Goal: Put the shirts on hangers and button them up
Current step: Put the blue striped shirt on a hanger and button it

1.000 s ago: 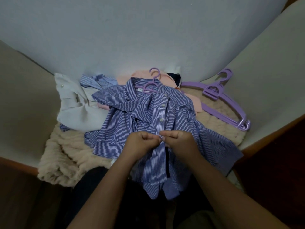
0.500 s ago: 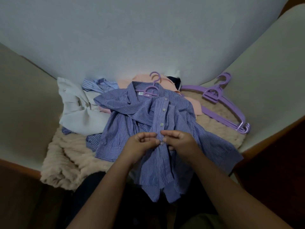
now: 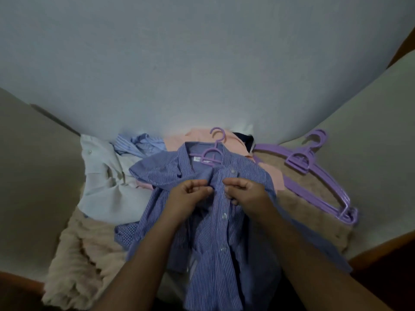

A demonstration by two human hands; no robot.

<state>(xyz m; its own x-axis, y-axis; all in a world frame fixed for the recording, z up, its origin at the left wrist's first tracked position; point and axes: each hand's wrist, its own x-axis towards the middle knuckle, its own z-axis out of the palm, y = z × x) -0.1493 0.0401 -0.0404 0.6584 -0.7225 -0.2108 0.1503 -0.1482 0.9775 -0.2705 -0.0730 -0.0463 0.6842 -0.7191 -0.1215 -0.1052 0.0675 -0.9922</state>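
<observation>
A blue striped shirt (image 3: 244, 176) lies face up on a fluffy beige blanket (image 3: 76, 250), with a purple hanger (image 3: 212, 153) inside its collar. White buttons run down the placket. My left hand (image 3: 190, 196) pinches the left edge of the placket high on the chest. My right hand (image 3: 244, 191) pinches the right edge beside it, just below the top button. Both hands have curled fingers and nearly touch each other over the fabric.
Spare purple hangers (image 3: 314, 173) lie stacked at the right on the blanket. A white shirt (image 3: 105, 187), a light blue shirt (image 3: 139, 142) and a peach shirt (image 3: 202, 135) are heaped at the back left. Walls close in behind and on both sides.
Both hands moved up the placket from a lower button to the upper chest. The view shifted closer over the shirt.
</observation>
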